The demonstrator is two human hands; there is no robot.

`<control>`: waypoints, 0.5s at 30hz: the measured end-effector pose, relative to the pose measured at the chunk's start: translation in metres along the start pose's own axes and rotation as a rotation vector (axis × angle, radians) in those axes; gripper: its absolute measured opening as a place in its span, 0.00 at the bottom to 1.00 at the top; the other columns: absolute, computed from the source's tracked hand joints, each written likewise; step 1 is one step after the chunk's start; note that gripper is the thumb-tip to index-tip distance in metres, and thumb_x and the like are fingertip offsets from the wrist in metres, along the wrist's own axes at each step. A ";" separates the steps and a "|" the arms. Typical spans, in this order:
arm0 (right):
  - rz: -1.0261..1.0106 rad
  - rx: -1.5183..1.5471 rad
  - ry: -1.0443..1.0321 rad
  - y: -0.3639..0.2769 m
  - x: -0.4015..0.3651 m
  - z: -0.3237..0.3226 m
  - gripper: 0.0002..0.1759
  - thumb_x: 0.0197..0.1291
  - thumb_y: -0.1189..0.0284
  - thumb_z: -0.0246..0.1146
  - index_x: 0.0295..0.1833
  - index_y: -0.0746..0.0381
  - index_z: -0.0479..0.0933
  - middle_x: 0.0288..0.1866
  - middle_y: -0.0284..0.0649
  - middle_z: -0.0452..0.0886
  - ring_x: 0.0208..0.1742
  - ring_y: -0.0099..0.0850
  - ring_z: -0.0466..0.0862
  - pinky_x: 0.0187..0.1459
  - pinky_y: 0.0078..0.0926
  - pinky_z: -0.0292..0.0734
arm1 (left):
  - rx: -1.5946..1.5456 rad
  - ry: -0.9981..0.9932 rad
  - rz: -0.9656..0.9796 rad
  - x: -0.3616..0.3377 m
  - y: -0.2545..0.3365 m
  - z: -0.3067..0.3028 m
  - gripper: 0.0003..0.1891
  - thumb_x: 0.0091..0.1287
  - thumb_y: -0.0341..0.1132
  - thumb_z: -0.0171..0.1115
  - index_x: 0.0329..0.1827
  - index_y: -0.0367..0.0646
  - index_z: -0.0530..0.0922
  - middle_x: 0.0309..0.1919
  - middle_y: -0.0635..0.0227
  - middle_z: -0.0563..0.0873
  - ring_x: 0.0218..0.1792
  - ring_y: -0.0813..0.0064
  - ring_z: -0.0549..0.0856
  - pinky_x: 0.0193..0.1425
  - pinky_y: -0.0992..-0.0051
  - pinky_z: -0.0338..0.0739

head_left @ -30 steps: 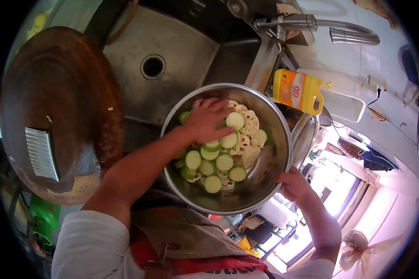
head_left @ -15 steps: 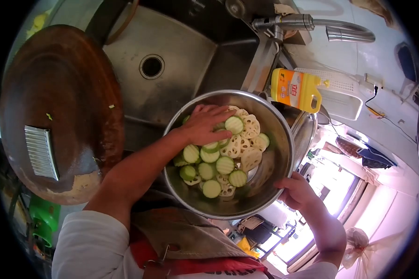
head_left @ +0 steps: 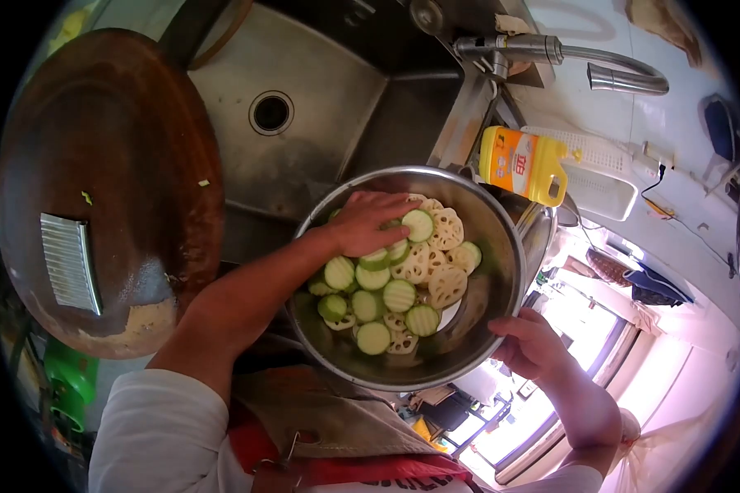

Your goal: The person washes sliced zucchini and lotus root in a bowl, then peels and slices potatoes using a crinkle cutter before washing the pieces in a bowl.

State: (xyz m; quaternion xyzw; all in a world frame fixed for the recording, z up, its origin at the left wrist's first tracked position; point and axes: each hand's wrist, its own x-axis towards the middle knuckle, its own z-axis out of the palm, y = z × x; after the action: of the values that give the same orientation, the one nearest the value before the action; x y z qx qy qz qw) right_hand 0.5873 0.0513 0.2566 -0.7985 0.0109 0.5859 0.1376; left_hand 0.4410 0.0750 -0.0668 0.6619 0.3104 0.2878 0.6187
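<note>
A steel mixing bowl [head_left: 495, 349] holds crinkle-cut green-skinned squash slices [head_left: 373, 338], which look like zucchini, and lotus root slices [head_left: 447, 285]. My left hand [head_left: 372, 226] lies over the slices at the bowl's far left, fingers stretched out and touching them. Its palm side and anything under it are hidden. My right hand [head_left: 528, 338] grips the bowl's near right rim, thumb on the edge and fingers folded beneath. To the left, a wavy metal crinkle-cutter blade [head_left: 71, 263] rests on a round wooden cutting board [head_left: 140, 140].
Behind the bowl is a steel sink [head_left: 321, 74] with a round drain [head_left: 271, 112]. A faucet [head_left: 534, 49] stands at the back right. A yellow detergent jug [head_left: 522, 164] and a white plastic basket [head_left: 600, 185] sit right of the bowl. Vegetable scraps dot the board.
The view has shifted slightly. Some lotus root slices at the bowl's right have moved a little, and one now faces up more fully. Both hands keep nearly the same places.
</note>
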 end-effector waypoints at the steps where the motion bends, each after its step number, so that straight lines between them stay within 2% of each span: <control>1: 0.002 0.005 0.001 0.000 0.000 0.000 0.17 0.62 0.85 0.55 0.58 0.75 0.71 0.53 0.53 0.81 0.50 0.45 0.85 0.52 0.39 0.86 | -0.006 -0.004 -0.006 0.000 0.000 0.000 0.31 0.71 0.51 0.53 0.76 0.60 0.61 0.75 0.63 0.63 0.74 0.55 0.60 0.76 0.56 0.46; 5: -0.004 -0.030 -0.005 -0.001 -0.001 0.006 0.16 0.64 0.81 0.58 0.57 0.73 0.71 0.49 0.48 0.81 0.44 0.37 0.87 0.46 0.31 0.88 | -0.023 -0.014 -0.031 -0.001 0.005 -0.004 0.30 0.71 0.52 0.53 0.76 0.59 0.63 0.75 0.63 0.63 0.74 0.55 0.59 0.77 0.56 0.45; 8: 0.025 0.000 -0.012 -0.006 -0.003 0.004 0.17 0.63 0.85 0.55 0.57 0.75 0.72 0.54 0.53 0.81 0.50 0.43 0.85 0.51 0.38 0.87 | -0.024 -0.019 -0.025 0.000 0.002 -0.002 0.30 0.71 0.52 0.52 0.76 0.60 0.63 0.76 0.63 0.62 0.74 0.55 0.58 0.77 0.56 0.44; 15: 0.036 -0.015 0.013 -0.008 -0.002 0.005 0.17 0.63 0.84 0.55 0.57 0.74 0.72 0.53 0.53 0.81 0.51 0.44 0.85 0.52 0.39 0.86 | -0.033 -0.032 -0.043 -0.001 0.003 -0.004 0.30 0.71 0.53 0.52 0.76 0.60 0.63 0.76 0.63 0.62 0.75 0.55 0.58 0.77 0.56 0.43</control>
State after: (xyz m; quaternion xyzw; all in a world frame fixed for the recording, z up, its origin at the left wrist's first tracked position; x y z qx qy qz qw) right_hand 0.5834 0.0596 0.2590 -0.8029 0.0217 0.5832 0.1212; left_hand 0.4376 0.0770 -0.0635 0.6493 0.3096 0.2690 0.6405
